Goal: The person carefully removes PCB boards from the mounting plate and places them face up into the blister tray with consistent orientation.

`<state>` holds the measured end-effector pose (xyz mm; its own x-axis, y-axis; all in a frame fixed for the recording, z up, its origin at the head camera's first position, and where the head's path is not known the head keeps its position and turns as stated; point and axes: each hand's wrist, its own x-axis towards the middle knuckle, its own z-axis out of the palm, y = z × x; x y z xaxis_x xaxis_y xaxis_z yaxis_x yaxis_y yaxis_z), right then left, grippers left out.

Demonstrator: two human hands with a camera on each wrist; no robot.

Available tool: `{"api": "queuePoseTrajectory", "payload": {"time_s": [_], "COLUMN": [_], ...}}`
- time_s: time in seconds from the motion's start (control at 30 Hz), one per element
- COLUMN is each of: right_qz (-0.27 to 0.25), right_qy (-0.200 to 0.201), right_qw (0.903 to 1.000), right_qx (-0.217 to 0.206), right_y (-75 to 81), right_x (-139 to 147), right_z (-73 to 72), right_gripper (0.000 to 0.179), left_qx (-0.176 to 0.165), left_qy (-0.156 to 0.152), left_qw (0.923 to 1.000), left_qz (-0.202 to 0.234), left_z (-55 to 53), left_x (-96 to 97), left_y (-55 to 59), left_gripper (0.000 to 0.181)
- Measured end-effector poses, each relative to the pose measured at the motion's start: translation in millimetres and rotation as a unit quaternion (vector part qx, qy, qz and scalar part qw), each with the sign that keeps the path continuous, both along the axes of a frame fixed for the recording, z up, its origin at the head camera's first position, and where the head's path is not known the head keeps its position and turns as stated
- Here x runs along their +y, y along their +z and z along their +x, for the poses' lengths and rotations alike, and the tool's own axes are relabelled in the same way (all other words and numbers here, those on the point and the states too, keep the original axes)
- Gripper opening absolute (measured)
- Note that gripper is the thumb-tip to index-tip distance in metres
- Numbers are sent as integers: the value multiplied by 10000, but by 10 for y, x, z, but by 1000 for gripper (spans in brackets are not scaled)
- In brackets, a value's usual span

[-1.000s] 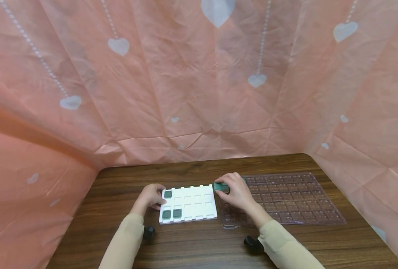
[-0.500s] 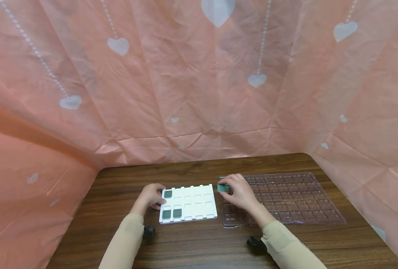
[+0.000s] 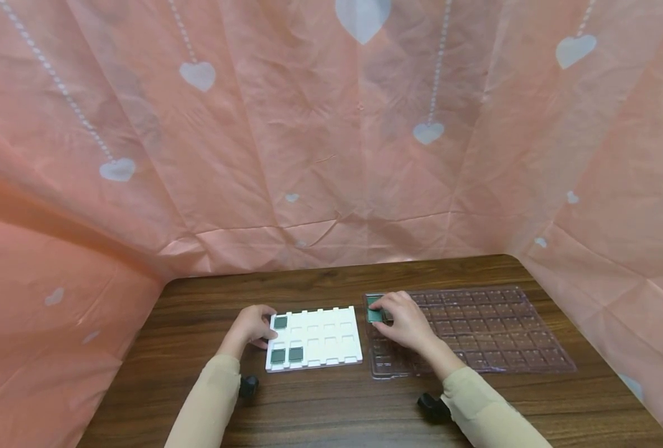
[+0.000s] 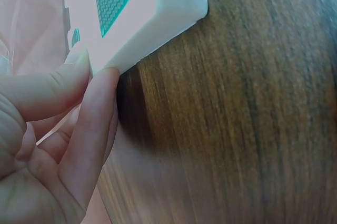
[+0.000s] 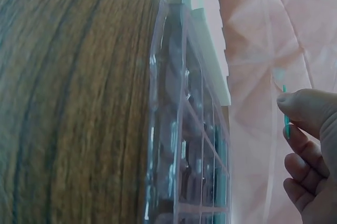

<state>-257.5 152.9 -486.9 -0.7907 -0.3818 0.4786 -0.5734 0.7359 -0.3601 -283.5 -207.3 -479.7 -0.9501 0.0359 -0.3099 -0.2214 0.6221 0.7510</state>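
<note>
My right hand (image 3: 405, 320) pinches a small thin green circuit board (image 5: 286, 121) between thumb and finger. In the right wrist view the board is seen edge-on, raised above the clear plastic tray (image 5: 181, 124). From the head view the hand is over that tray's far left corner. My left hand (image 3: 251, 325) holds the left edge of a white slotted tray (image 3: 331, 350), thumb on top and fingers against the side. Three dark green square boards sit in the white tray: one at the far left (image 3: 280, 323), two along the near left (image 3: 295, 354).
The clear tray (image 3: 494, 328) has many square compartments and lies right of the white one, with a narrow gap between. Both are on a dark wooden table (image 3: 309, 410). A pink curtain (image 3: 331, 155) with white hearts surrounds the table's back and sides.
My right hand has moved slightly right with the green board, from beside the white tray's far right corner to over the clear tray's far left corner. The left hand stays on the white tray.
</note>
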Motion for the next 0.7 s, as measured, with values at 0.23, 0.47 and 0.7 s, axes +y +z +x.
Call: {"api": "queuePoseTrajectory", "payload": {"time_s": [0.23,0.47,0.7], "right_qz": [294,667,894], "right_qy": [82,27,90], "right_qw": [9995,9975,9951], "right_qx": [-121,-244,-418], "right_y": [-16,-40,-60], "right_x": [27,64,64], "right_z": [-16,-24,-28], "right_gripper": [26,24,22], "left_qx": [5,30,95], "left_qy": [46,2,-17], "left_qw": [10000,10000,9999], "left_qz": [-1,-10,41], "left_z": [2,8,21], "left_x": [7,11,18], "left_y": [-8,-6,2], "left_gripper": [57,57,57]}}
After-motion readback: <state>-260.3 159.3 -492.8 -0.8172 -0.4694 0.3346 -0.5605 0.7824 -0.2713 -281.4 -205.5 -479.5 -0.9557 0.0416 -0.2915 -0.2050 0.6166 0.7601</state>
